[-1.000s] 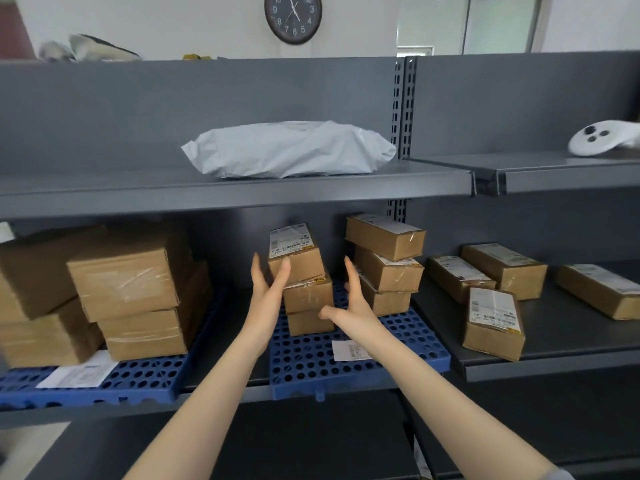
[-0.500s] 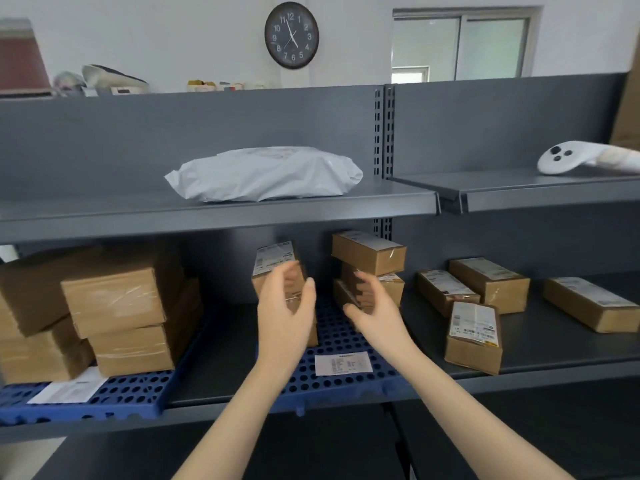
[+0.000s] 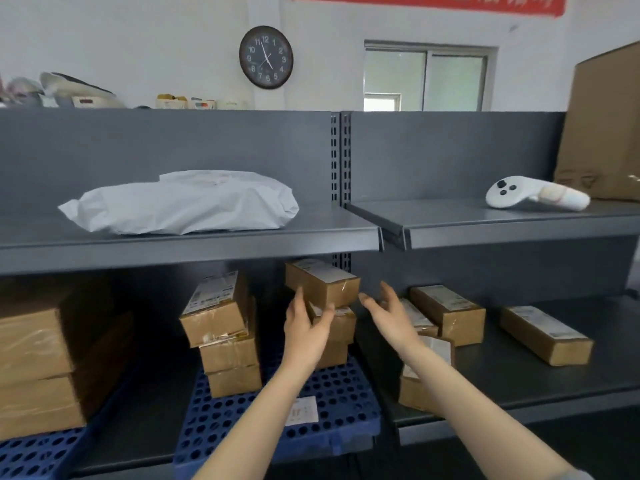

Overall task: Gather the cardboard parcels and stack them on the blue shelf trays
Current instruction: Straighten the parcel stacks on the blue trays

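Two stacks of small cardboard parcels stand on the middle blue tray (image 3: 332, 431): a left stack (image 3: 225, 337) and a right stack topped by a skewed parcel (image 3: 323, 284). My left hand (image 3: 306, 323) is open in front of the right stack, fingers straight near its top parcel. My right hand (image 3: 393, 315) is open just right of that stack, holding nothing. Loose parcels lie on the grey shelf to the right: one (image 3: 448, 311) behind my right hand, one (image 3: 547, 334) farther right, one (image 3: 433, 344) partly hidden by my right forearm.
Large cardboard boxes (image 3: 52, 348) are stacked on the left blue tray (image 3: 38, 452). A paper slip (image 3: 304, 410) lies on the middle tray. The upper shelf holds a white plastic bag (image 3: 187, 202), a white controller (image 3: 533, 197) and a big carton (image 3: 606, 126).
Both hands have moved right, from the left stack to the right stack. The camera has tilted up and shifted, showing more of the wall.
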Motion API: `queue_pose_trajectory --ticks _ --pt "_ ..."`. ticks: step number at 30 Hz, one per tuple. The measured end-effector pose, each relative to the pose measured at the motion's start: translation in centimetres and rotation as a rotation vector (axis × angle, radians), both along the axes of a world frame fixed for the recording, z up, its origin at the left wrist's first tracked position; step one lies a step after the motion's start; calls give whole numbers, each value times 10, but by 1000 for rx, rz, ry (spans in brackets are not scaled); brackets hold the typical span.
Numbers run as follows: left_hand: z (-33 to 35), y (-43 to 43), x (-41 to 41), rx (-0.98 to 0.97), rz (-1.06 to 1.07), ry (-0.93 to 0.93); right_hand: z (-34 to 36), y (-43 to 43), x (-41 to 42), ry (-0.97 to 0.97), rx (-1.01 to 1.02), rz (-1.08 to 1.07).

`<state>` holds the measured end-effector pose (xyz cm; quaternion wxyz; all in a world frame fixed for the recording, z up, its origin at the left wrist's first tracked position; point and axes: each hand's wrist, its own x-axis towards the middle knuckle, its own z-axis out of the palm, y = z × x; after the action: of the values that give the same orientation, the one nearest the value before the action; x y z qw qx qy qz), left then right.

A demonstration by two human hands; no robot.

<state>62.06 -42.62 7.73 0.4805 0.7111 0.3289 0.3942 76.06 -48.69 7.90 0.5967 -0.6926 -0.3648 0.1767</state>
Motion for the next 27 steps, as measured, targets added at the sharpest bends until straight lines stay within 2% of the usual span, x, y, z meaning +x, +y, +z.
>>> queue_pose_trajectory --ticks 5,16,19,23,26,27 --pt "-7 16 16 -85 -43 7 8 22 -6 116 42 137" --pt "-17 13 11 -133 -142 -94 -12 -6 -27 27 111 132" --pt "-12 12 6 -210 -98 -151 -7 -6 -22 213 118 91" --pt "-13 36 12 -512 17 -267 1 6 -17 551 27 116" --pt "-75 112 46 -702 61 -270 3 19 -19 636 -4 166" --pt "-76 112 51 -745 64 -257 1 23 -20 649 -12 184"
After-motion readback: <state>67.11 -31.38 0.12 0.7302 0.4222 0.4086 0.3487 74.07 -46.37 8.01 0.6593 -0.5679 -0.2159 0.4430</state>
